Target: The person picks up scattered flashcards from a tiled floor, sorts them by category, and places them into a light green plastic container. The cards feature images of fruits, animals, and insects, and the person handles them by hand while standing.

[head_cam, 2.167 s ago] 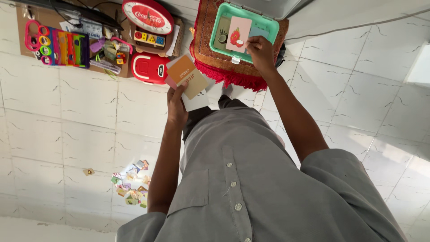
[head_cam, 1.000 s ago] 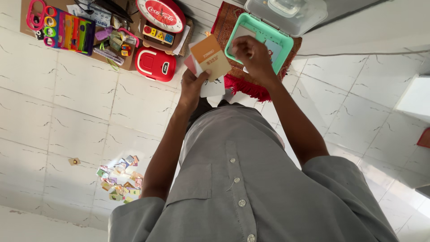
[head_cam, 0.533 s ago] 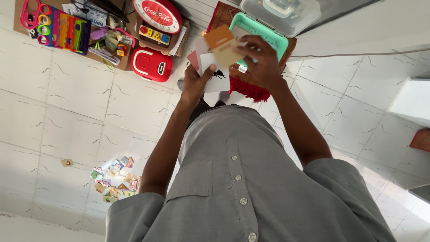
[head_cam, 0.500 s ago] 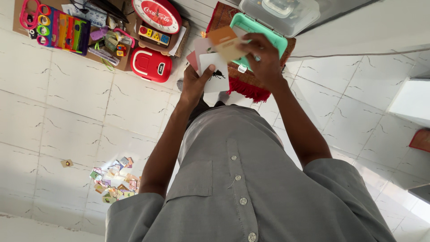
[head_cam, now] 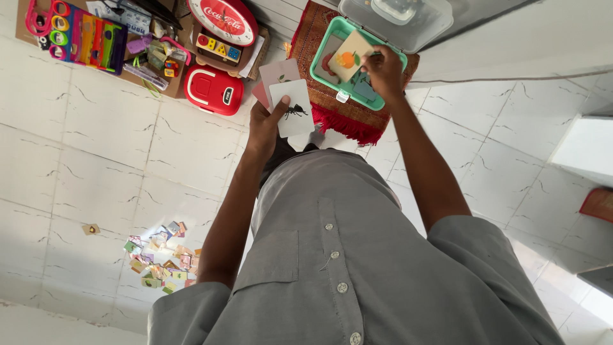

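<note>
My left hand [head_cam: 263,128] holds a fanned stack of picture cards [head_cam: 286,96]; the front one is white with a black insect drawn on it. My right hand [head_cam: 384,70] reaches out over an open mint-green plastic box [head_cam: 320,43] and pinches a cream card with an orange fruit picture [head_cam: 348,56], tilted just above the box. Other cards lie inside the box. Its clear lid [head_cam: 396,19] stands open behind. The box rests on a red patterned rug with a fringe [head_cam: 338,118].
A red toy case [head_cam: 214,91], a round red clock-like sign [head_cam: 222,19] and a cardboard tray of colourful toys [head_cam: 96,41] lie on the white tiled floor at the upper left. A pile of several small cards [head_cam: 159,262] lies at the lower left, one stray piece [head_cam: 90,229] beside it.
My right hand took the top tan card off the stack in my left hand, turned it fruit-side up and carried it over the green box. The insect card now fronts the stack.
</note>
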